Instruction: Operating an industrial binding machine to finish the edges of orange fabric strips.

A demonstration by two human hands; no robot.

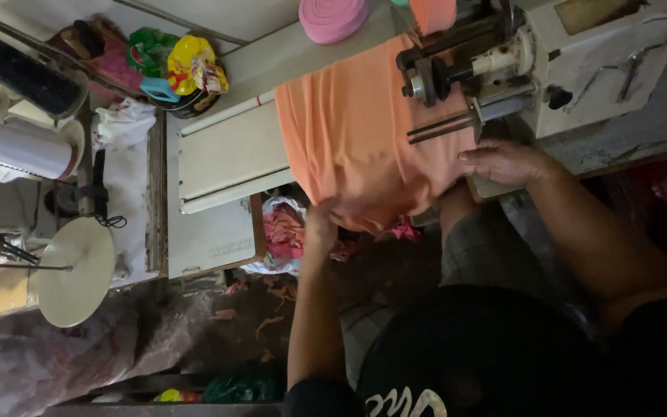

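An orange cloth (357, 131) is spread over the sewing table and hangs off its near edge. My left hand (320, 224) grips the hanging edge of the cloth below the table. My right hand (503, 161) rests flat, fingers apart, on the cloth's right side beside the sewing machine (573, 62). The machine's head and needle area (457, 116) sit just above my right hand.
A pink tape roll (333, 17) lies at the table's far edge. A white table panel (225, 154) is to the left. A bag of pink scraps (283, 235) sits on the floor. Colourful bags (183, 66), a white cone (17, 147) and a round disc (75, 270) are at left.
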